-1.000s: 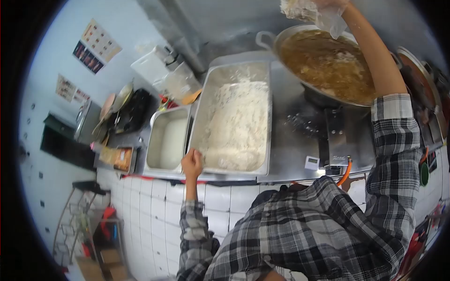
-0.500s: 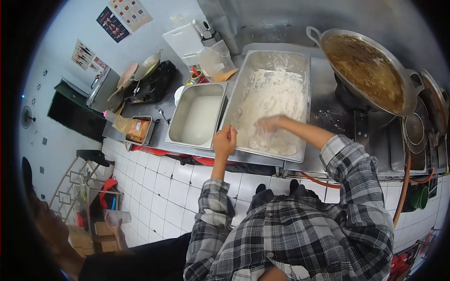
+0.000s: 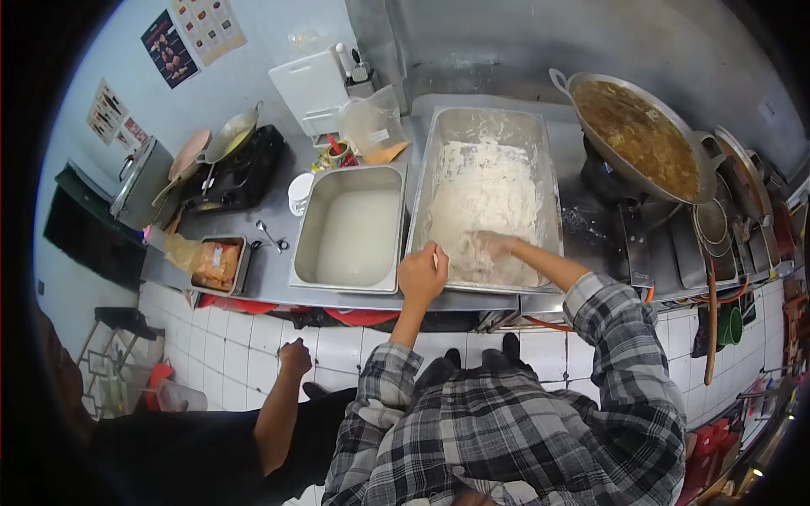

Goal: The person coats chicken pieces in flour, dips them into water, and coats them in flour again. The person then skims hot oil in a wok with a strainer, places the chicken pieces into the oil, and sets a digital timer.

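My right hand [image 3: 492, 244] is down in the white flour [image 3: 485, 190] near the front of a large steel tray [image 3: 553, 219]. Flour coats it and motion smears its fingers, so their shape is unclear. My left hand [image 3: 422, 271] is closed in a fist at the tray's front left corner; whether it grips the rim or something else is hidden. Left of the flour tray stands a deep steel pan [image 3: 304, 253] of cloudy whitish liquid [image 3: 350, 232].
A wok of bubbling oil [image 3: 645, 139] sits on a burner at right. At left are a small tray with orange food in a bag [image 3: 218, 266], a black stove [image 3: 245, 177] and a pan [image 3: 232, 139]. A co-worker's hand [image 3: 295, 358] is close on my left.
The view has shifted. My right hand stays in the flour, still moving, and my left fist remains by the tray corner. The co-worker has come closer, without the clear container seen in their hand earlier.
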{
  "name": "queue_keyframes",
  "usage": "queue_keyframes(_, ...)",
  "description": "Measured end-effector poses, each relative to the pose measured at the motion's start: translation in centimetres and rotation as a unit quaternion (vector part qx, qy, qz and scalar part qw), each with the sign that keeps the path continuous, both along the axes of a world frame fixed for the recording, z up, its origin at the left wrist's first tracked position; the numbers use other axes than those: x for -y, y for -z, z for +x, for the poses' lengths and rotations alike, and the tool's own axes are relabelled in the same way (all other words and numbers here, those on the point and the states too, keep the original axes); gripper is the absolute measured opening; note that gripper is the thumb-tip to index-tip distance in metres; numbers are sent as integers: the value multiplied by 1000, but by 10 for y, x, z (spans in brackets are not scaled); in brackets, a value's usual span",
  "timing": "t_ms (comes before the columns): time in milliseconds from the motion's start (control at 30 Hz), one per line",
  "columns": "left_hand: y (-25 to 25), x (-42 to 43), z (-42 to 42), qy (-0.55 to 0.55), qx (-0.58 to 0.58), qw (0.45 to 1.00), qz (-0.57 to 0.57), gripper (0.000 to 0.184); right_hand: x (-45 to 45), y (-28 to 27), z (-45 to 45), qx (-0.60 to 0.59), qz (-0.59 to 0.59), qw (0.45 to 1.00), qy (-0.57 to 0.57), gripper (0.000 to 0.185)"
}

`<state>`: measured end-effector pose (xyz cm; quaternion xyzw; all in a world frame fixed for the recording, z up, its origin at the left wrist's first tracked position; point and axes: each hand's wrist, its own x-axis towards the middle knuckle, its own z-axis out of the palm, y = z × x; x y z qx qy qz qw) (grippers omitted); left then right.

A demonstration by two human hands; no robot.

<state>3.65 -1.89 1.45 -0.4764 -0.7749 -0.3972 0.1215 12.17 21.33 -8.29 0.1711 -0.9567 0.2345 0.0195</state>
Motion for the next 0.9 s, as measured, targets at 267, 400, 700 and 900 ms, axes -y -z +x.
queue_keyframes(267,4,0,-6,12,-26,999,19,16,5,-80,19,138,-375,904,152,26)
queue_keyframes(400,0,5,-3,9,-25,1000,5,13,0,-155,30,108,-236,929,265,28)
queue_keyframes(700,-1,3,-3,5,-35,999,9,11,-82,-315,123,-95,36,947,304,23)
queue_keyframes(900,2,-1,1,-25,-25,999,29,14,-191,-353,235,-101,198,868,444,17)
